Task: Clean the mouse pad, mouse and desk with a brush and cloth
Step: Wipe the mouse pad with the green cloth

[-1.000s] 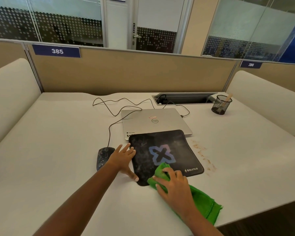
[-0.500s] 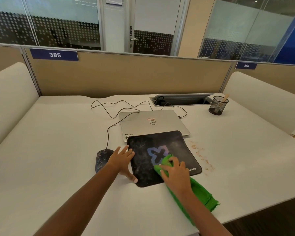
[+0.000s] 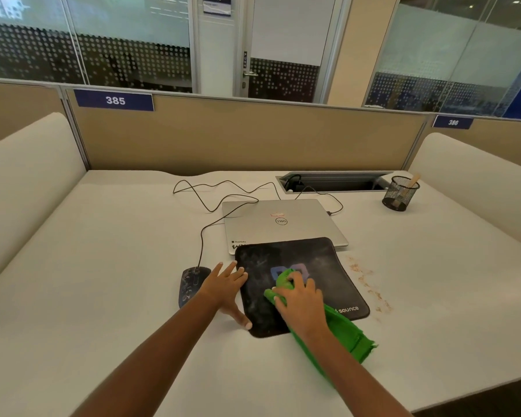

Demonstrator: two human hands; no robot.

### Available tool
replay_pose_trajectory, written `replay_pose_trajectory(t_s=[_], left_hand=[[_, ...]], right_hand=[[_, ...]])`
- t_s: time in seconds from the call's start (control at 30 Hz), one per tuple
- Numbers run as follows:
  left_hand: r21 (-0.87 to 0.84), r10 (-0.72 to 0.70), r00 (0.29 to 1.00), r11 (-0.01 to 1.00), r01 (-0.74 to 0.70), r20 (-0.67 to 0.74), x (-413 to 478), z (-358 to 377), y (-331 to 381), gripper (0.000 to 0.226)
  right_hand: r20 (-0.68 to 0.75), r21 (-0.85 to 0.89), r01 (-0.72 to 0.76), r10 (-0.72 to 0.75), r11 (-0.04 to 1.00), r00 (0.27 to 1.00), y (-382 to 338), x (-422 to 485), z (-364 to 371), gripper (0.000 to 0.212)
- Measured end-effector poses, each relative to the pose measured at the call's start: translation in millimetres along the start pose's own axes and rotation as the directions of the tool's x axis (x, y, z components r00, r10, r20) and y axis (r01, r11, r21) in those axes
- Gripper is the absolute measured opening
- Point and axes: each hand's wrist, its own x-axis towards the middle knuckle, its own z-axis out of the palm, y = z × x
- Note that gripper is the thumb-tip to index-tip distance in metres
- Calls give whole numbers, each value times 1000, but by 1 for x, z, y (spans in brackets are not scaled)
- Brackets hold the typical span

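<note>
At desk (image 3: 109, 266) 385, a person's right hand (image 3: 302, 300) curls its fingers over a bunched green cloth (image 3: 345, 337) and presses it onto the middle of a dusty black mouse pad (image 3: 319, 258). The cloth's tail trails off the pad's near edge onto the desk. The left hand (image 3: 223, 288) lies flat with fingers spread and straight, gripping nothing. Its fingertips and thumb rest on the pad's left edge. A dark wired mouse (image 3: 190, 282) sits just left of that hand. The pad's far edge overlaps a closed silver laptop (image 3: 283, 224). Brown crumbs (image 3: 367, 288) dot the desk just right of the pad. At the far right, a black mesh cup (image 3: 400, 195) holds a pale wooden handle (image 3: 412, 182). A recessed cable tray (image 3: 337, 183) beside it holds black cables.
</note>
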Motion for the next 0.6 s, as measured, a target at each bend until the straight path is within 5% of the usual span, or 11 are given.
replay_pose_trajectory(t_s=[0.17,0.6], left_hand=[[41,12,1000,999,-13,7,1,0,-2,117],[45,31,999,999,-31,-8,0,-3,-2,111]], right_hand=[[48,27,246,-247,969,968,-30,-22,11,37],[96,7,168,-168,986,981,-33,6,-3,36]])
